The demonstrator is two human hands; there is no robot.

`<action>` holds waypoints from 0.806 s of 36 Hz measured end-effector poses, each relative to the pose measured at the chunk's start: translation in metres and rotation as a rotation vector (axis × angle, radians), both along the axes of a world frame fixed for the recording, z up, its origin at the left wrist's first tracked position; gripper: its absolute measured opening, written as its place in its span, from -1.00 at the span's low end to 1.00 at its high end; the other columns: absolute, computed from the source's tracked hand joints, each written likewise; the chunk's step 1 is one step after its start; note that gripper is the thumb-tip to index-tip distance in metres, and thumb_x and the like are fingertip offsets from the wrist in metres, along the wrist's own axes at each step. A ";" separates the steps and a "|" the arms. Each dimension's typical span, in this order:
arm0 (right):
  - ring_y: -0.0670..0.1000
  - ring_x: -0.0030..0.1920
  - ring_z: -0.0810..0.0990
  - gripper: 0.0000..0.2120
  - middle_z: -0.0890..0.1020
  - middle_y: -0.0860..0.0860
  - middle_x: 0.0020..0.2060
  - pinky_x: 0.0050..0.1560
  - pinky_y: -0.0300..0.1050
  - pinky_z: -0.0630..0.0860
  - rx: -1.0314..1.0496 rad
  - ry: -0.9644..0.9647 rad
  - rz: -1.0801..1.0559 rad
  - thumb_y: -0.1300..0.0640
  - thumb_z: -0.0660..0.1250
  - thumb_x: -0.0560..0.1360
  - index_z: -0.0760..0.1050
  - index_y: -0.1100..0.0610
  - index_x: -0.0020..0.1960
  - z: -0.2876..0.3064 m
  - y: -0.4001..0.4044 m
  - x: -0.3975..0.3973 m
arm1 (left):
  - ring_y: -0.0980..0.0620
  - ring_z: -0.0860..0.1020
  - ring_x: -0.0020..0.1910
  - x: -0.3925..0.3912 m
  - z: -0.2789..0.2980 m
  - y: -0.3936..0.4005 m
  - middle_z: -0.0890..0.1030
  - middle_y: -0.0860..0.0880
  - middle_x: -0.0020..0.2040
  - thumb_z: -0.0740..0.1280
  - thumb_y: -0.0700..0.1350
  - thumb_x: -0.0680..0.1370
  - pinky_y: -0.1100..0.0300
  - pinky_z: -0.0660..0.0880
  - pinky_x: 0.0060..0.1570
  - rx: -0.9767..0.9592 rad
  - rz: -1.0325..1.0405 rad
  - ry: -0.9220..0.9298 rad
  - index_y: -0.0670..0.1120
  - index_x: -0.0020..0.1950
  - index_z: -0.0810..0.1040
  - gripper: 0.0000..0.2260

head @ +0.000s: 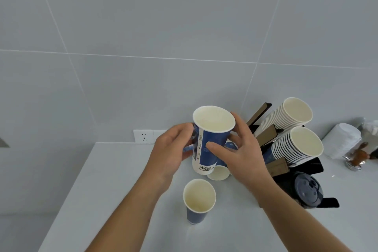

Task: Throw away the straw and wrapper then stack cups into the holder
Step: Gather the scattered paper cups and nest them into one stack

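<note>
On the far left of the white counter (114, 180), close to the tiled wall (143, 26), a white wall socket (143, 136) sits just above the counter's back edge. To the right of it, the left hand (170, 153) holds a tall blue paper cup (208, 139) from its left side, with the fingers curled around the cup's wall and partly hidden behind it. This cup is lifted above the counter, its open mouth tilted toward the camera, and its inside is cream white. Below it, near the front, a second blue cup (198, 200) stands upright on the counter by itself. A third cup (219, 172) shows just under the lifted cup, with its mouth facing the camera; I cannot tell whether it lies on the counter or is held. The right hand (243, 149) presses on the right side of the lifted cup, the thumb across its blue wall and the other fingers spread apart behind the rim. Further right stands a black cup holder (294, 182) with brown dividers, touching the back of the right hand in this view. Two slanted stacks of paper cups rest in it, an upper stack (286, 116) and a lower stack (296, 147). A dark plastic lid (308, 190) sits at the holder's front. On the far right, a sleeve of white lids (343, 139) lies near some blurred objects.
</note>
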State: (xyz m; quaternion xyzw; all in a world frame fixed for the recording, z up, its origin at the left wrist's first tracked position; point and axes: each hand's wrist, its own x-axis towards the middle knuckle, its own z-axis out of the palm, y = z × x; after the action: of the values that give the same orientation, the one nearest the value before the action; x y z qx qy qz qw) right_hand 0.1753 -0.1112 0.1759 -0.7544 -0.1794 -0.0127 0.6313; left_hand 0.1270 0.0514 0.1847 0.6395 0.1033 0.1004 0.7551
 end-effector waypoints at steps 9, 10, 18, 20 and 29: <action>-0.20 0.26 0.52 -0.36 0.51 -0.21 0.28 0.04 -0.27 0.61 -0.029 0.010 0.050 0.19 0.51 0.41 0.33 -0.11 0.39 -0.013 -0.001 -0.027 | 0.02 0.67 0.04 -0.025 -0.004 -0.003 0.70 -0.01 0.02 0.30 0.02 0.57 0.14 0.62 0.02 -0.056 0.037 0.051 0.01 0.05 0.63 -0.83; -0.28 0.23 0.51 -0.42 0.52 -0.24 0.25 -0.01 -0.36 0.58 -0.023 0.013 0.063 0.18 0.47 0.45 0.34 -0.13 0.37 -0.014 -0.002 -0.030 | 0.02 0.67 0.04 -0.027 -0.006 -0.002 0.70 -0.01 0.02 0.31 0.02 0.57 0.12 0.62 0.04 -0.056 0.038 0.058 -0.01 0.06 0.63 -0.82; -0.21 0.24 0.54 -0.66 0.57 -0.38 0.14 0.08 -0.26 0.59 0.013 0.189 0.050 -0.15 0.10 0.56 0.39 -0.23 0.32 -0.037 -0.008 -0.048 | 0.06 0.66 0.03 -0.042 -0.035 -0.005 0.70 0.10 -0.03 0.32 -0.01 0.57 0.08 0.62 0.06 -0.063 0.046 0.151 0.08 0.04 0.62 -0.89; -0.21 0.20 0.57 -0.71 0.59 -0.36 0.11 0.05 -0.27 0.59 0.009 0.226 0.042 -0.04 0.11 0.63 0.41 -0.20 0.31 -0.041 -0.008 -0.050 | 0.04 0.65 0.06 -0.043 -0.042 -0.006 0.69 0.10 0.00 0.32 -0.02 0.57 0.06 0.62 0.07 -0.058 0.056 0.178 0.09 0.05 0.61 -0.89; 0.02 0.19 0.57 -0.73 0.60 -0.12 0.15 0.24 -0.01 0.56 -0.052 0.408 -0.073 0.12 0.18 0.64 0.50 -0.09 0.27 -0.052 -0.007 -0.050 | 0.00 0.63 0.09 -0.046 -0.069 -0.004 0.66 0.11 0.06 0.35 -0.09 0.56 0.16 0.61 -0.03 -0.015 0.089 0.268 0.14 0.03 0.61 -0.86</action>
State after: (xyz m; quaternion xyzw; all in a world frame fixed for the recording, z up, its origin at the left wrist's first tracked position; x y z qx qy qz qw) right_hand 0.1249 -0.1181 0.1238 -0.7634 -0.0208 0.1220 0.6339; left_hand 0.0812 0.0470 0.1154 0.6365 0.2322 0.0468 0.7340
